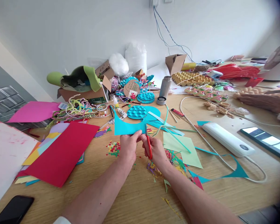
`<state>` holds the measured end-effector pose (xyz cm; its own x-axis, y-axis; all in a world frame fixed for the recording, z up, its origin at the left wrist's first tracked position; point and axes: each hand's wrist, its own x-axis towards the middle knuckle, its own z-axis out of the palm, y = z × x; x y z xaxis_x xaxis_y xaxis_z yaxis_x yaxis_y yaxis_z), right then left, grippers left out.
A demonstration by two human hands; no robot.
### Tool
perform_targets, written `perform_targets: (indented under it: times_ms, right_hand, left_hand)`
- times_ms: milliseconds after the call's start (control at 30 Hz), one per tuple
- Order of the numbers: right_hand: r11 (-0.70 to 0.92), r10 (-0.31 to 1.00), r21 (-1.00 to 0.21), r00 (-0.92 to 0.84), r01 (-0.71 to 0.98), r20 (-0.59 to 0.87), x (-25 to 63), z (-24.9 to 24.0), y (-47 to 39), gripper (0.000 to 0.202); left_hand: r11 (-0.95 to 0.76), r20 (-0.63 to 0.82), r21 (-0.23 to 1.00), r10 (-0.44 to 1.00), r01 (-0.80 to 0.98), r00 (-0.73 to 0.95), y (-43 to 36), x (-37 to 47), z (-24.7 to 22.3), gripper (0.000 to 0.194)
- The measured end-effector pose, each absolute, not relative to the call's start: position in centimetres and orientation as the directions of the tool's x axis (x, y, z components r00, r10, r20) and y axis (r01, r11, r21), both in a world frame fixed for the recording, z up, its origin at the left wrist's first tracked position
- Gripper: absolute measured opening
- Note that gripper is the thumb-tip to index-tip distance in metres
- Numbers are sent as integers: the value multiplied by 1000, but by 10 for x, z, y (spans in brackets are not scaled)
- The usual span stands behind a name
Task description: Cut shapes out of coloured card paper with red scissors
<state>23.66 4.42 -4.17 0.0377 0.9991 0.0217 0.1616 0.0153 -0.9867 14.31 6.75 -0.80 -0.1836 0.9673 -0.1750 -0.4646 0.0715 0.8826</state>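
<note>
Nearest of all, a black phone (14,210) lies on the wooden table (95,199), over at the left. In the middle, the left hand (128,146) has the cut blue paper (128,127) pinched at its near edge, and here's the right hand (155,149), fingers wrapped round the orange-handled scissors (149,147), blades up at the paper's right end! Left of the hands, a red sheet (63,152) tops a stack of coloured paper; closer in, a scatter of confetti (113,148). To the right, pale green paper (192,152), then a white power bank (227,140). Just beyond the blue paper sits a textured blue disc (136,112). Farther on, the grey bottle (165,87) stands upright, its lid (161,100) beside it, and another person's hand (263,102) rests far right. Farther still, yellow egg trays (191,79) right, a green container (78,79) left, white stuffing (119,64) between them.
</note>
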Motion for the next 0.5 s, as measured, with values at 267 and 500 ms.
perform_targets:
  times_ms: [267,500]
  right_hand:
    - [45,998,-972,42,232,56,239,-44,47,54]
    - [42,998,-977,47,208,52,238,-43,47,56]
  left_hand:
    - [76,-164,899,972,-431,-171,67,142,-9,17]
    - [78,-170,898,969,-433,-178,66,144,-7,17]
